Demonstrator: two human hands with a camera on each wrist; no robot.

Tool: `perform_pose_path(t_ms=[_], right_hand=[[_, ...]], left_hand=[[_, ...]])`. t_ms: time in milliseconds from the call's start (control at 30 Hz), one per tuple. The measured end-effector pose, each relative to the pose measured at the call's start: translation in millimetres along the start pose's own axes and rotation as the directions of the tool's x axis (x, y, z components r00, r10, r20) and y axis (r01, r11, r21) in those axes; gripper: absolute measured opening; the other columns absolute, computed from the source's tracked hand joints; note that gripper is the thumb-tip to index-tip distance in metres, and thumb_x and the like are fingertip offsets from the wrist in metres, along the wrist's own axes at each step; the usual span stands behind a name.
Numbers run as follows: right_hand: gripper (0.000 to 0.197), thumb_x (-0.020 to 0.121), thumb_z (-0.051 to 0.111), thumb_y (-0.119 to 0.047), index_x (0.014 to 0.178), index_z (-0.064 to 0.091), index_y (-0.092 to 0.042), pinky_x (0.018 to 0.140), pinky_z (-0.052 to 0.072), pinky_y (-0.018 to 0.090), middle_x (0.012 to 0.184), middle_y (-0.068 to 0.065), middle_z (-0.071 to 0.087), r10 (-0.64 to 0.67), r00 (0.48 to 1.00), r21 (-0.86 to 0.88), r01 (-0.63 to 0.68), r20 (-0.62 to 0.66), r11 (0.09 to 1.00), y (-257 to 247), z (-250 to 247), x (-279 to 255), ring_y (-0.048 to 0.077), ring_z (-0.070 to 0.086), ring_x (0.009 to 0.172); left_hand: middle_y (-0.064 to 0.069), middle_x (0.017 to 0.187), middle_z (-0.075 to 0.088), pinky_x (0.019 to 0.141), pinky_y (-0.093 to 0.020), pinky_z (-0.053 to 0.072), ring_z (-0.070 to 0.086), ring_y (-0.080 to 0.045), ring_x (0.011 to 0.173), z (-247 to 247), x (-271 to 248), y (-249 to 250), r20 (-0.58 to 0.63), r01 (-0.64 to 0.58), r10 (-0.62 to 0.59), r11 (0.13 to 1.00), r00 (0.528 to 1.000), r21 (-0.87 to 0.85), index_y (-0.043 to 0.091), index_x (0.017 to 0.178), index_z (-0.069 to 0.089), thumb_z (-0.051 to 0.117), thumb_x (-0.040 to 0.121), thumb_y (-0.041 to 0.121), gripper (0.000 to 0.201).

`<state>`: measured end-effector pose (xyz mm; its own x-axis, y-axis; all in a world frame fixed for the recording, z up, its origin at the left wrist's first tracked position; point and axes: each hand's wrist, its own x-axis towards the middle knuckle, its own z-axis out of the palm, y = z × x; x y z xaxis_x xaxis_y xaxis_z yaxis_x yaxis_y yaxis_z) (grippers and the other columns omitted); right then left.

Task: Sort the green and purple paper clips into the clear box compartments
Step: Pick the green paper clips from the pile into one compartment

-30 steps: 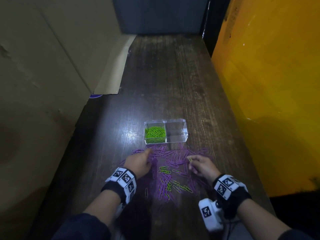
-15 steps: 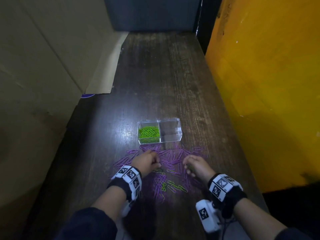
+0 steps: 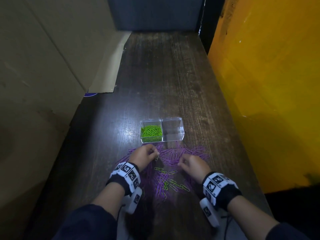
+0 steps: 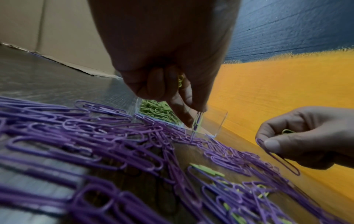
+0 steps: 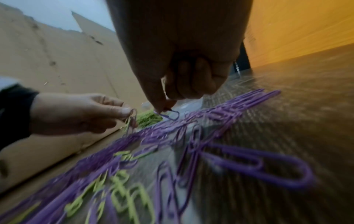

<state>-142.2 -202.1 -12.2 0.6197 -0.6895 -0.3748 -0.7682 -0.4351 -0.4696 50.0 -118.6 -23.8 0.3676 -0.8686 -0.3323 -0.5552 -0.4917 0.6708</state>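
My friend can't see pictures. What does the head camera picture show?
Two hands, left hand pinching a green paper clip and right hand beside it, pick through purple paper clips on a dark wooden table. Behind sits a clear box, its left compartment full of green clips.

Purple paper clips point(image 3: 174, 155) mostly; few green paper clips point(image 3: 173, 183) mixed; dark brown wood-grain worktop point(image 3: 164, 75); my wristbands point(image 3: 218, 185) black-white checker markers; orange wall point(image 3: 270, 84).

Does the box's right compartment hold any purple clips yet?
No, the right compartment of the clear box looks empty; only the left one holds green clips.
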Motion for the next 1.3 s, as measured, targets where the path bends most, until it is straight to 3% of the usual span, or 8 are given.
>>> perform_pose_path(t_ms=[167,400,600,767,1000,1067,1167,1300], right_hand=[[0.026,0.091,0.051,-0.031,0.113,0.058,-0.02,0.081,0.046,0.03,0.106,0.007,0.069,0.03,0.995,-0.089,-0.039,-0.094,0.995,14,-25,2,0.026,0.062,0.103],[0.027,0.089,0.053,-0.038,0.11,0.055,-0.021,0.088,0.045,0.031,0.115,0.0,0.065,-0.148,0.976,-0.293,0.191,0.163,0.937,-4,5,-1,0.022,0.059,0.11],[0.022,0.088,0.055,-0.036,0.1,0.059,-0.018,0.077,0.043,0.028,0.103,0.002,0.068,-0.09,0.993,-0.156,0.101,0.073,0.983,0,-8,11,0.022,0.062,0.1],[0.029,0.089,0.052,-0.038,0.113,0.055,-0.021,0.084,0.046,0.032,0.11,0.005,0.067,-0.114,0.993,-0.264,0.12,0.04,0.957,2,-17,9,0.025,0.061,0.106],[0.021,0.092,0.049,-0.031,0.104,0.055,-0.015,0.081,0.045,0.033,0.106,0.008,0.066,-0.229,0.939,-0.352,0.311,0.256,0.883,-18,4,8,0.026,0.06,0.101],[0.016,0.091,0.048,-0.027,0.097,0.056,-0.015,0.074,0.043,0.03,0.097,0.006,0.066,-0.216,0.942,-0.271,0.285,0.256,0.92,-18,4,11,0.022,0.059,0.088],[0.016,0.089,0.05,-0.011,0.075,0.047,-0.017,0.062,0.034,0.018,0.071,-0.005,0.052,-0.156,0.979,0.194,0.129,0.133,0.972,-10,-1,11,0.012,0.047,0.069],[0.026,0.089,0.048,0.005,0.073,0.05,-0.015,0.054,0.037,0.012,0.063,0.001,0.051,-0.004,1.0,0.642,-0.008,0.017,0.767,3,-14,2,-0.001,0.048,0.047]], left_hand=[[0.014,0.067,0.059,0.077,-0.031,0.048,0.055,-0.006,0.065,-4,6,-2,-0.038,0.015,-0.02,0.994,0.999,-0.112,0.029,0.066,0.053,0.06,0.088,0.023,0.024],[0.004,0.074,0.061,0.087,-0.04,0.05,0.059,-0.018,0.077,-1,6,2,0.017,0.018,-0.016,0.991,1.0,-0.135,0.028,0.069,0.052,0.055,0.09,0.018,0.023],[0.015,0.067,0.056,0.063,-0.023,0.041,0.051,-0.004,0.064,-8,2,4,-0.053,0.045,-0.045,0.999,0.998,-0.004,0.031,0.067,0.051,0.057,0.089,0.029,0.023],[0.008,0.075,0.064,0.086,-0.036,0.051,0.063,-0.018,0.08,-6,8,-4,-0.03,0.06,-0.064,0.991,0.997,-0.117,0.03,0.068,0.053,0.056,0.09,0.024,0.022],[-0.005,0.089,0.063,0.087,-0.034,0.047,0.058,-0.021,0.086,-2,3,5,0.063,0.075,-0.077,0.997,0.995,0.027,0.025,0.075,0.057,0.038,0.096,0.029,0.029],[-0.002,0.089,0.065,0.08,-0.029,0.047,0.06,-0.019,0.084,-3,-1,10,0.123,0.045,-0.069,0.98,0.99,0.194,0.021,0.091,0.063,0.041,0.093,0.048,0.035],[0.005,0.102,0.066,0.075,-0.021,0.038,0.061,-0.014,0.094,-4,-4,12,0.283,-0.124,-0.002,0.896,0.959,0.426,0.025,0.105,0.06,0.055,0.087,0.043,0.026],[0.008,0.11,0.066,0.074,-0.022,0.038,0.061,-0.013,0.101,-2,-2,13,0.349,-0.243,0.044,0.797,0.936,0.553,0.027,0.103,0.061,0.057,0.087,0.037,0.02]])
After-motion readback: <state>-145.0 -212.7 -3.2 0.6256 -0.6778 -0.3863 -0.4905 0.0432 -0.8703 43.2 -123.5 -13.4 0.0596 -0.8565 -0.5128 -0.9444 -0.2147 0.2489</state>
